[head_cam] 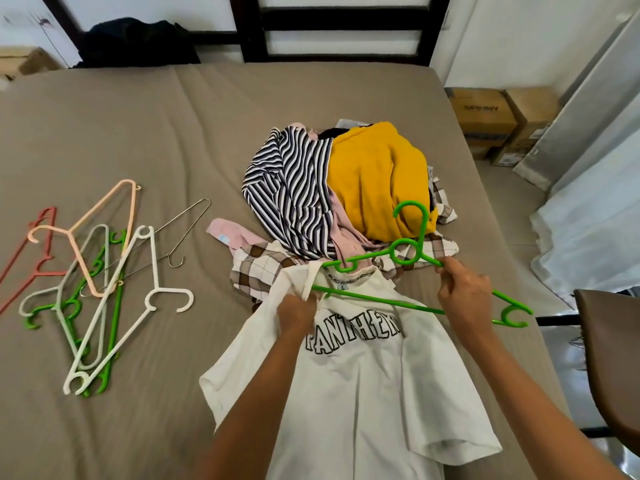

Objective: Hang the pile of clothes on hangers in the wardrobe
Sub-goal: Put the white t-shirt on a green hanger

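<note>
A white T-shirt with black lettering lies on the bed in front of me. My left hand grips its left shoulder fabric near the collar. My right hand holds a green plastic hanger by its right arm. The hanger's left end is tucked into the shirt's neck opening, and its hook points away from me. Behind them sits the pile of clothes: a striped top, a yellow garment, pink and checked pieces. Several loose hangers lie on the bed's left side.
The brown-sheeted bed fills the view, with a dark headboard behind. Dark clothing lies at the back left. Cardboard boxes stand on the floor at right, beside a white curtain. A brown chair is at near right.
</note>
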### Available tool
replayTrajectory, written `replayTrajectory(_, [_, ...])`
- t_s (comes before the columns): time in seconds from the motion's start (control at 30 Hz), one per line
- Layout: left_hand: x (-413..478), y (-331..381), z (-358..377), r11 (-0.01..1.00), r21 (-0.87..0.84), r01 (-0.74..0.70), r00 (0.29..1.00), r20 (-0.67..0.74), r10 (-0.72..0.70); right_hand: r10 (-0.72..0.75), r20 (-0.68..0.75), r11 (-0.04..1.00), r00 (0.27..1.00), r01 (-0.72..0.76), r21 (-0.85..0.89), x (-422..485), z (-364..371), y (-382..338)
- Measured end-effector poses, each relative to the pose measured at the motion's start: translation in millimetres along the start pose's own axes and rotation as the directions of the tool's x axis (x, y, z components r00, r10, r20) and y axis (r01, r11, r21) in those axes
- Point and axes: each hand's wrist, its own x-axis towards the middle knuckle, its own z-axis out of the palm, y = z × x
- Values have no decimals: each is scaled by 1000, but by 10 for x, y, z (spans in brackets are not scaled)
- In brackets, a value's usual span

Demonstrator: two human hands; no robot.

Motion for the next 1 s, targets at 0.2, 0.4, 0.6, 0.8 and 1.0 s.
replayTrajectory(0.2, [-94,-95,60,983,-168,-81,995,44,89,42,-16,992,999,-44,-122,91,-219,6])
replayTrajectory(0.4, [-195,-109,88,916,145,-375,925,2,379,18,-34,983,999,-24,-180,197,-245,-150])
replayTrajectory(0.6, [-215,-14,-8,888,237,-394,875,-200,441,146,376,986,915,-105,-125,45,220,-413])
replayTrajectory(0.8, [-29,1,-229,885,97,-455,809,-370,457,13,352,995,936,21,-93,81,298,-553])
replayTrajectory(1.0, [-167,75,-226,696,-80,-714,690,-249,680,-99,381,963,919,185,-196,-5,367,-680])
